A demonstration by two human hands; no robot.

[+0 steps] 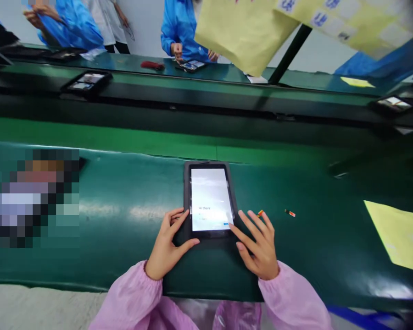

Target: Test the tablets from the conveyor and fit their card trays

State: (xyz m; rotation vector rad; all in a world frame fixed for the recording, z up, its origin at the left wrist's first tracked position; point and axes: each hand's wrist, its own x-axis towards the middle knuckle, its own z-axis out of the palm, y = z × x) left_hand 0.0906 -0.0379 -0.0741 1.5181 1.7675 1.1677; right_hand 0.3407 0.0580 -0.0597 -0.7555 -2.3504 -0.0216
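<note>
A tablet (209, 197) in a thick dark case lies flat on the green tabletop, its screen lit white with the words "Hi there" and a small blue button at lower right. My left hand (168, 243) grips the case's lower left corner, fingers along the side and thumb on the bottom edge. At the other side, my right hand (258, 247) has its fingers spread, with the index fingertip at the screen by the blue button. A small red and yellow piece (260, 213) lies partly behind the right fingers. Another small red and black piece (290, 213) lies further right.
A yellow sheet (399, 233) lies on the table at right. Beyond the green table (124, 178) runs a dark conveyor (141, 98) carrying tablets, one at left (87, 82). People in blue work across it. Yellow sheets (244, 32) hang overhead. A blurred patch covers the left.
</note>
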